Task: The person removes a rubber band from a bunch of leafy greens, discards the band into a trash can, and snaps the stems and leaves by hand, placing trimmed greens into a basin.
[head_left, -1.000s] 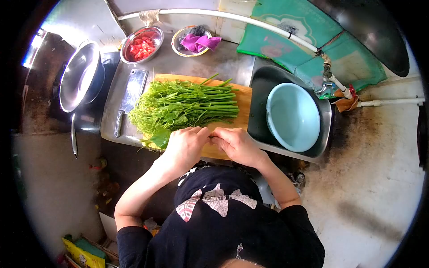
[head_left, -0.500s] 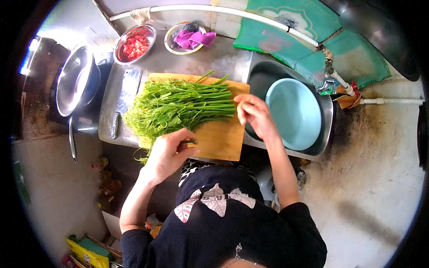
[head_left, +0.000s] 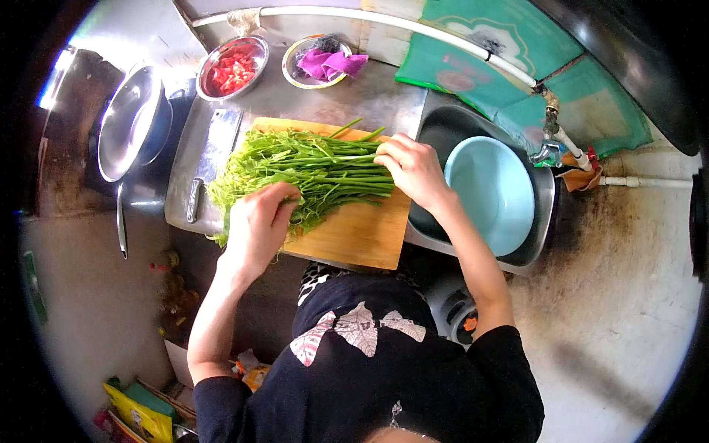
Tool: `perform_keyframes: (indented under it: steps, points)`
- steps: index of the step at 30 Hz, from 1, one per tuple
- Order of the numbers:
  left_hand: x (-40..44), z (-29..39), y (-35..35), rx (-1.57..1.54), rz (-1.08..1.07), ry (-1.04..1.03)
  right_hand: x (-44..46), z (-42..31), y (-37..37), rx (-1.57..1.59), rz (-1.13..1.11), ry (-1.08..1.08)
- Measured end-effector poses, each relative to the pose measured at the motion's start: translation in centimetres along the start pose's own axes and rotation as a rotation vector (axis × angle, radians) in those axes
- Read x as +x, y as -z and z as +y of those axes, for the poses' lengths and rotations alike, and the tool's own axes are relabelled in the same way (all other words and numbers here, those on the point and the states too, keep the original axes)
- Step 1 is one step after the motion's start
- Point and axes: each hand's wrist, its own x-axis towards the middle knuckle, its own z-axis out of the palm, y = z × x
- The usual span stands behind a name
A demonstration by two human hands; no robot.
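A thick pile of green leafy stems [head_left: 317,173] lies across the wooden cutting board [head_left: 362,236], leaves to the left and stem ends to the right. My left hand [head_left: 258,221] is at the leafy lower left side, its thumb and fingers curled around some greens. At the stem ends on the right, my right hand [head_left: 413,166] has its fingers closed on the end of a stem. A cleaver [head_left: 218,144] with a dark handle lies flat on the metal counter, left of the board.
Behind the board stand a metal bowl of cut red pieces [head_left: 233,68] and a bowl with a purple cloth [head_left: 325,65]. A light blue basin [head_left: 491,193] sits in the sink [head_left: 436,125] under a tap [head_left: 546,151]. A wok [head_left: 133,125] is at the left.
Both hands were together over the board's front edge, then parted. My left hand has moved up-left onto the leaves, and my right hand has moved to the stem ends and closed there.
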Motion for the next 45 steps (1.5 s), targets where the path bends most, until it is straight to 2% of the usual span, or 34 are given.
perform_keyframes:
  steps: [4,6,7,9,13,15,16,19,20,21,23,24,26,28,30,31,33,35,37,39,41,43,44,45]
  points:
    - [4.0,1.7,0.5,0.059,0.015,-0.128,0.9,-3.3,2.2,0.101,0.095,0.052]
    - [5.9,2.2,-0.5,0.046,0.103,-0.392,1.1,-4.9,2.9,0.098,0.108,0.055]
    - [6.7,2.2,-1.0,0.041,0.104,-0.398,1.2,-5.5,3.0,0.100,0.120,0.052]
    - [8.1,1.8,-2.3,-0.036,-0.056,-0.459,1.1,-5.6,2.8,0.115,0.143,0.064]
    - [9.0,0.1,-3.9,-0.108,-0.200,-0.340,0.9,-4.3,2.8,0.186,0.103,0.034]
    - [8.9,-0.4,-4.6,-0.159,-0.208,-0.331,0.5,-4.2,3.3,0.456,-0.085,-0.281]
    - [8.9,-0.6,-4.9,-0.164,-0.217,-0.328,0.6,-4.6,4.0,0.594,-0.183,-0.505]
    - [8.9,-0.3,-4.9,-0.174,-0.232,-0.318,0.7,-3.9,4.0,0.591,-0.221,-0.472]
    - [8.9,-0.1,-4.8,-0.177,-0.235,-0.310,0.8,-4.2,3.9,0.476,-0.203,-0.379]
    - [8.9,0.0,-4.8,-0.176,-0.237,-0.313,0.7,-4.0,3.6,0.475,-0.200,-0.381]
    - [8.8,0.2,-4.7,-0.141,-0.217,-0.336,0.5,-3.6,2.9,0.201,-0.242,-0.183]
    - [8.7,0.1,-4.9,-0.141,-0.218,-0.337,0.9,-4.5,3.3,0.103,-0.211,-0.185]
    - [8.6,-0.2,-5.5,-0.227,-0.185,-0.486,0.7,-4.3,3.1,0.114,-0.205,-0.162]
    - [8.5,-0.4,-5.5,-0.271,-0.217,-0.426,0.4,-3.9,2.6,0.124,-0.198,-0.138]
    - [8.6,-0.5,-5.5,-0.318,-0.247,-0.368,-0.2,-3.3,1.9,0.505,-0.205,-0.309]
    - [8.5,-0.4,-5.4,-0.346,-0.243,-0.399,-0.5,-3.2,1.5,0.506,-0.206,-0.310]
    - [8.5,-0.4,-5.2,-0.371,-0.237,-0.428,-1.1,-3.6,0.5,1.015,-0.126,-0.459]
    - [8.4,-0.3,-5.2,-0.391,-0.217,-0.416,-1.3,-4.4,0.1,1.108,-0.116,-0.530]
    - [8.3,-0.3,-5.2,-0.401,-0.220,-0.392,-1.6,-4.5,-0.8,1.368,-0.033,-0.550]
    - [8.4,-0.4,-4.9,-0.410,-0.219,-0.374,-1.7,-4.3,-1.4,1.407,0.001,-0.536]
    - [8.5,-0.8,-4.3,-0.252,-0.211,-0.479,-1.9,-4.0,-1.3,1.495,-0.005,-0.566]
    - [8.2,-2.3,-4.3,-0.230,-0.216,-0.444,-1.5,-3.1,-0.3,1.378,0.029,-0.550]
    - [8.1,-2.8,-4.3,-0.211,-0.221,-0.414,-1.3,-2.9,0.2,1.244,-0.050,-0.580]
    - [8.1,-2.8,-4.3,-0.212,-0.223,-0.415,-0.8,-3.0,1.2,1.243,-0.048,-0.582]
